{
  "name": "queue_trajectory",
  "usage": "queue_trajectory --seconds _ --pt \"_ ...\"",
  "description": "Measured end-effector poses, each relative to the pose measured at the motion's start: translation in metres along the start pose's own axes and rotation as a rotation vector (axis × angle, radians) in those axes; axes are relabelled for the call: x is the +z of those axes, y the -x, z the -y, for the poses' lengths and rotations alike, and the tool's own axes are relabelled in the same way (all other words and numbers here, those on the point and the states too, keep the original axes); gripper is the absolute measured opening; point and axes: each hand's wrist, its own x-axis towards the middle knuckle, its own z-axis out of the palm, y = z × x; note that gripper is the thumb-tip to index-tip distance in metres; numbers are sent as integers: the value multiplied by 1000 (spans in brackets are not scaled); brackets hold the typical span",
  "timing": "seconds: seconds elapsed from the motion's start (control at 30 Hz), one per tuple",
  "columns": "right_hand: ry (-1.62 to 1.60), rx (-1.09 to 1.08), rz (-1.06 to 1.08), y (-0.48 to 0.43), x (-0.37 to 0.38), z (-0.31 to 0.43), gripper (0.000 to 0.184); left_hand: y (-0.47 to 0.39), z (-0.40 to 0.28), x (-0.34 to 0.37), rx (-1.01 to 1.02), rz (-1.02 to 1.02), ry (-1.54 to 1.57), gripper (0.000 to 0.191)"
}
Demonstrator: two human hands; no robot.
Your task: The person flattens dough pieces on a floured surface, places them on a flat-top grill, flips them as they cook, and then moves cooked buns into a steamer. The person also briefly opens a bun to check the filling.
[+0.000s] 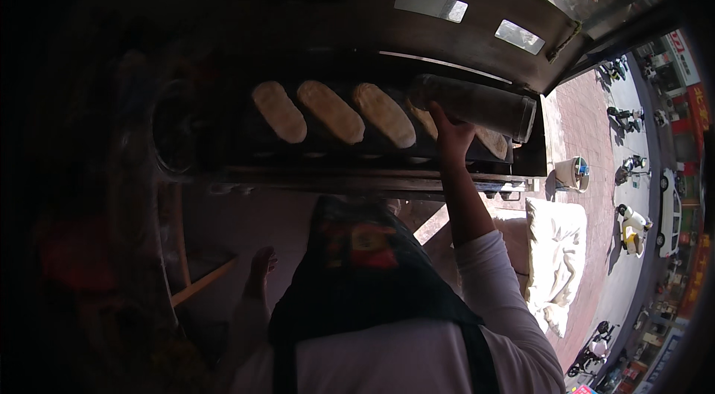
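Observation:
Several elongated flatbreads lie in a slanted row on a dark baking surface (332, 142). The leftmost flatbread (279, 112), a second flatbread (330, 112) and a third flatbread (384, 116) show whole. Above the right end of the row, my right hand (453, 134) grips a dark metal cylinder (480, 106) from its near side. The cylinder and the hand partly cover the flatbreads there, including the rightmost flatbread (492, 144). My left hand (262, 266) hangs low beside my apron, away from the baking surface, fingers slightly apart and holding nothing.
A raised metal hood (346, 20) with two cut-out windows stands behind the baking surface. Along the front runs a ledge (335, 179). At right are a white cloth bundle (553, 260), a bucket (570, 175) and sunlit paving with parked scooters. Deep shadow hides the left side.

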Motion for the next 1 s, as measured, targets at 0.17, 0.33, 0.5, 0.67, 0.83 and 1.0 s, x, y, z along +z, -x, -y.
queue_trajectory --seconds 0.17,0.33,0.5,0.67,0.83,1.0 --pt "-82 -29 7 -6 43 -14 51 -19 -46 11 161 37 101 48" --pt "-47 -50 29 12 28 -26 54 -4 -41 24 194 4 114 46" --pt "438 -81 -2 18 -3 -49 49 15 17 13 -17 -32 44 42" --pt "-56 -113 -20 38 43 14 48 35 43 -5 -118 -86 -16 43" --pt "146 -151 198 22 109 24 52 9 15 -12 13 -76 31 43" --pt "-150 -171 274 29 128 5 51 8 -23 10 264 -42 258 41"
